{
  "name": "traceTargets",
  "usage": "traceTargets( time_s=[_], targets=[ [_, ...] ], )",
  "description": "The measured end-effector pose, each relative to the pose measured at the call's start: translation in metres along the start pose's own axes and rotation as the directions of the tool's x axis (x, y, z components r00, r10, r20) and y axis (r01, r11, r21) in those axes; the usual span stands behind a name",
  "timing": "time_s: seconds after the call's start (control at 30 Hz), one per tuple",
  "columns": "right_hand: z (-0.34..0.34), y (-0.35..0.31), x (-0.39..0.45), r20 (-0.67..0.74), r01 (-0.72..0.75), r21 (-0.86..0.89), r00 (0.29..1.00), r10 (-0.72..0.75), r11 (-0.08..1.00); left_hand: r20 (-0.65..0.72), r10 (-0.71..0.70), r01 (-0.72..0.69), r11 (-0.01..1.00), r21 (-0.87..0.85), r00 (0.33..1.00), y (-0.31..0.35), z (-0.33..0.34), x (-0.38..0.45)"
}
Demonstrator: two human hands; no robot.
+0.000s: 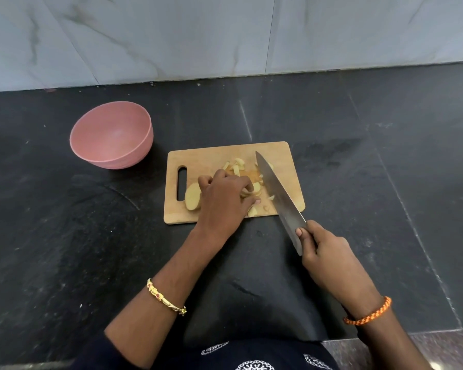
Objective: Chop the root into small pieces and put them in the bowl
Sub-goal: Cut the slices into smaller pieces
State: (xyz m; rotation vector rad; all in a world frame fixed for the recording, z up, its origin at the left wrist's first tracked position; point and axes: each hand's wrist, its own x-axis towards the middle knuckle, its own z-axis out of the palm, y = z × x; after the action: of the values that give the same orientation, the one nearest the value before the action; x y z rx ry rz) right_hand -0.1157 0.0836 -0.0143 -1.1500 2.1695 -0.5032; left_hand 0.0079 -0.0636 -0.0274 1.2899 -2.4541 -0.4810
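Observation:
A pale yellow root (192, 196) lies on a wooden cutting board (211, 156), near its handle slot. My left hand (225, 201) covers the root's right part, fingers curled over sliced pieces. Several cut pieces (237, 164) are scattered across the board's middle and front. My right hand (324, 252) grips the handle of a large steel knife (277, 194), whose blade slants over the board's right half, tip toward the far edge. A pink bowl (112, 134) stands on the counter left of the board, and its visible inside holds nothing.
The board sits on a dark stone counter (64, 236). A grey marble wall (225, 36) rises behind it. The counter's front edge runs close to my body at the bottom right.

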Motion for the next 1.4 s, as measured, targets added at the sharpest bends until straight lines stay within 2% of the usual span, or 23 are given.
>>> traceTargets(
  time_s=[0.27, 0.43, 0.57, 0.77, 1.0, 1.23, 1.4],
  targets=[
    [-0.011, -0.004, 0.006, 0.068, 0.045, -0.063, 0.997, -0.040, 0.997, 0.029, 0.018, -0.017, 1.000, -0.012, 0.999, -0.010, -0.001, 0.003],
    [-0.012, -0.006, 0.009, 0.109, 0.062, -0.076, 0.993, -0.053, 0.995, -0.003, 0.008, -0.008, 1.000, 0.028, 1.000, -0.008, 0.002, -0.002],
    [-0.013, -0.007, 0.010, 0.151, 0.074, -0.071, 0.986, -0.063, 0.995, -0.079, -0.029, 0.028, 0.999, -0.015, 0.996, -0.007, 0.006, -0.006],
    [-0.015, -0.015, 0.009, 0.173, 0.090, -0.109, 0.982, -0.070, 0.990, -0.068, -0.064, 0.060, 0.996, -0.062, 0.996, -0.010, 0.006, -0.003],
    [-0.014, -0.031, 0.022, 0.263, 0.061, -0.198, 0.965, -0.007, 0.978, -0.058, -0.064, 0.063, 0.998, -0.023, 0.996, -0.012, 0.002, 0.002],
    [-0.026, -0.021, 0.007, 0.257, 0.067, -0.322, 0.966, 0.019, 0.944, -0.109, -0.080, 0.073, 0.995, -0.067, 0.991, -0.015, 0.004, 0.000],
    [-0.037, -0.022, 0.012, 0.165, 0.112, -0.221, 0.983, -0.076, 0.969, -0.182, -0.080, 0.066, 0.995, -0.080, 0.980, -0.015, 0.006, -0.008]
  ],
)
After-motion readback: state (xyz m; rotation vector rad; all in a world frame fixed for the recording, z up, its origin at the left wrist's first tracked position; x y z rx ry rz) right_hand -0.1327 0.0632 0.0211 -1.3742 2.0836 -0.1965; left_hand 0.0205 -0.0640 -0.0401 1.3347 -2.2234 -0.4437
